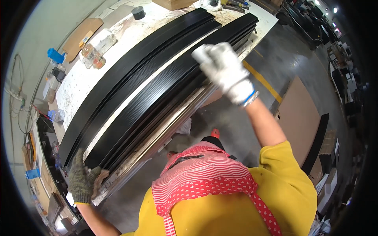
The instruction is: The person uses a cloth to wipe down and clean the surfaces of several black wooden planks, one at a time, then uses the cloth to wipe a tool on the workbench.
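Observation:
Long black grooved boards lie in two stacks on a white table [75, 88], with a pale strip showing between them. Over the near stack [138, 100], toward its far right end, my right hand [226, 70] in a white glove is closed on a wadded white cloth [202, 54]; motion blurs it slightly. At the left ends of the boards is my left hand [82, 181] in a grey-green knit glove, thumb and fingers apart. A brownish piece [101, 177] shows beside its thumb; whether the hand touches it I cannot tell. The far stack [130, 65] lies behind.
On the table's far left stand a plastic bottle [92, 54] and a white bundle [103, 41]. A dark round tub [138, 13] and hand tools [235, 5] are at the back. A large brown panel [295, 118] leans at the right, past a yellow floor line [264, 82].

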A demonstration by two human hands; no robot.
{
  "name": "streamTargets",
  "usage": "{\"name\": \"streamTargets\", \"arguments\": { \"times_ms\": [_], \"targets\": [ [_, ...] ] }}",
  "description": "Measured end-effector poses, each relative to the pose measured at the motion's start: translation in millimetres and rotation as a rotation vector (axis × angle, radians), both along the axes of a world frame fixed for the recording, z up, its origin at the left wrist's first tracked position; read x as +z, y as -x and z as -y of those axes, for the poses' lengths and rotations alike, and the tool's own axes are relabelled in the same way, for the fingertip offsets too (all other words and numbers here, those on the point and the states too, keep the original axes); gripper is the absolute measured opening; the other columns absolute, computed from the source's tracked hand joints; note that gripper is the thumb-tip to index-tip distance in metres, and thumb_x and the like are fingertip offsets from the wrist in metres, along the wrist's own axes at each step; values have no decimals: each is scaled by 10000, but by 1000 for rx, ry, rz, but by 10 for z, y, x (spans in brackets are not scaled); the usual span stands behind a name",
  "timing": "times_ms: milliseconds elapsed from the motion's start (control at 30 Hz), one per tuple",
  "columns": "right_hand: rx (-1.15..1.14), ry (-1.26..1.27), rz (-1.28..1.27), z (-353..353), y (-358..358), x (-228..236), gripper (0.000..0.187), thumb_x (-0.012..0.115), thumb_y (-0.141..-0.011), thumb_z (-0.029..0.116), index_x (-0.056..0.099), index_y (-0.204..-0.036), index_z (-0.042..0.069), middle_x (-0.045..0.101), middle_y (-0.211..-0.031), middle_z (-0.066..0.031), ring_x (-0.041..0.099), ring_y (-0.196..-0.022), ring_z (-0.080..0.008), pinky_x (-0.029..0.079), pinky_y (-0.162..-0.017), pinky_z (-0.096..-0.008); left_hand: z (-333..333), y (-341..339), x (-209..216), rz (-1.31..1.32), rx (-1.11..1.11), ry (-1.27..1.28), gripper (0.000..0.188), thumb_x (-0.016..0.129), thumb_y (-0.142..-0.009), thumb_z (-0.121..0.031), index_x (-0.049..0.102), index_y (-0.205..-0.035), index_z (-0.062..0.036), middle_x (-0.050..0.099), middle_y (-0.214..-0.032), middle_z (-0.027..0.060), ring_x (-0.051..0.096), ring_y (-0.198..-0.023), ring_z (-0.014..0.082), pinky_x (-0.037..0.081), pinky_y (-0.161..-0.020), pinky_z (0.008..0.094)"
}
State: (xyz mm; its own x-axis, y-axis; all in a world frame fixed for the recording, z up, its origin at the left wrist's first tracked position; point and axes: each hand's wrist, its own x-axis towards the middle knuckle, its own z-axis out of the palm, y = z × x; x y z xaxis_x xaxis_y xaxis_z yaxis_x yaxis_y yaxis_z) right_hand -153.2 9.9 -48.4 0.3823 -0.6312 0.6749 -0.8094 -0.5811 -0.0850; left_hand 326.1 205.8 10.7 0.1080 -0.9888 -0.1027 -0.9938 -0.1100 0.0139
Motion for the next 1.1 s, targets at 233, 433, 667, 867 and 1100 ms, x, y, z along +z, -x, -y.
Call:
{"name": "streamTargets", "arguments": {
  "times_ms": [233, 433, 667, 867, 1100],
  "targets": [
    [174, -80, 15, -723, -1240, -25, 166, 511, -874, 117, 666, -932, 115, 638, -839, -136, 630, -831, -306, 558, -748, -428, -440, -859, -189, -104, 187, -190, 871, 857, -709, -203, 442, -1460, -57, 592, -1348, 216, 564, -1255, 357, 447, -1055, 401],
    [358, -30, 46, -859, -1467, 94, 167, 538, -867, 128, 655, -973, 74, 622, -873, -120, 605, -791, -312, 524, -748, -428, -542, -864, -247, -165, 202, -61, 845, 845, -693, -181, 479, -1445, -64, 576, -1386, 187, 560, -1268, 342, 441, -1060, 397],
    [6, -241, 66, -711, -1323, -173, 187, 598, -867, 167, 675, -1024, 100, 618, -932, -166, 625, -868, -358, 543, -770, -463, -508, -848, -215, -81, 156, -64, 812, 849, -712, -252, 498, -1423, -71, 589, -1335, 229, 571, -1226, 374, 440, -1059, 425],
    [601, -208, 33, -1227, -2204, -117, 399, 675, -798, 87, 616, -1191, 44, 602, -1058, -116, 601, -922, -314, 526, -797, -431, -637, -805, -142, -115, 155, -7, 772, 824, -746, -278, 500, -1425, -104, 590, -1346, 208, 567, -1224, 388, 446, -1045, 416],
    [32, -268, 230, -1094, -1746, -164, 320, 646, -858, 169, 650, -1164, 79, 618, -1070, -180, 600, -921, -346, 539, -780, -443, -1343, -1558, 28, 27, 346, -54, 865, 818, -748, -225, 404, -1502, -134, 482, -1477, 208, 506, -1329, 364, 431, -1077, 419]
  ]
}}
